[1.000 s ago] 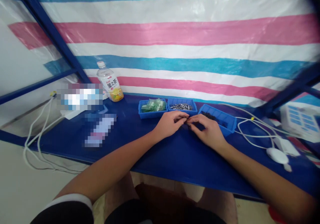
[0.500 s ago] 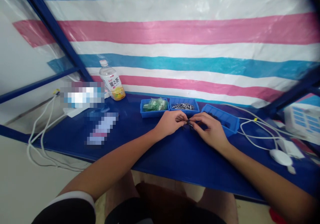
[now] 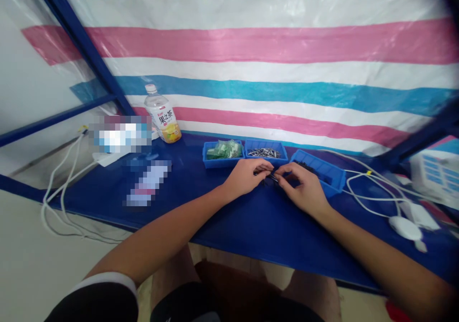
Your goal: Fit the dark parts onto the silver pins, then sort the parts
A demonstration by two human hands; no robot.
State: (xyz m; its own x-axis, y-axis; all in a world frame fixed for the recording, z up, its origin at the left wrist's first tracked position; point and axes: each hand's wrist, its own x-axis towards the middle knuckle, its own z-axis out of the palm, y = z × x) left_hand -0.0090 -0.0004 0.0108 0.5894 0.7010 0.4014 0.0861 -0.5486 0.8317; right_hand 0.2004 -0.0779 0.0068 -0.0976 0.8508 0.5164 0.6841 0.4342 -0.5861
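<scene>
My left hand (image 3: 245,177) and my right hand (image 3: 303,185) meet above the blue table, fingers pinched together at the tips. Between them is a small, thin dark piece with a shiny metallic glint (image 3: 273,177); its exact kind is too small to make out. Both hands appear to grip it, and the fingers partly hide it. Just behind the hands stand a blue bin (image 3: 267,160) of slim silvery metal pieces and, to its left, a blue bin (image 3: 223,163) of green clear packets. Beside my right hand, a third, angled blue bin (image 3: 335,181) contains small black parts.
A drink bottle (image 3: 164,116) stands at the back left, near a blurred-out patch (image 3: 122,135) and a pixelated flat item (image 3: 148,183). White cables (image 3: 362,200) and a round white device (image 3: 405,227) lie on the right. A striped sheet (image 3: 251,44) hangs behind.
My right fingertips have drawn slightly away from my left ones, showing more of the small piece between them. The whole view has shifted a little; the bins stay put.
</scene>
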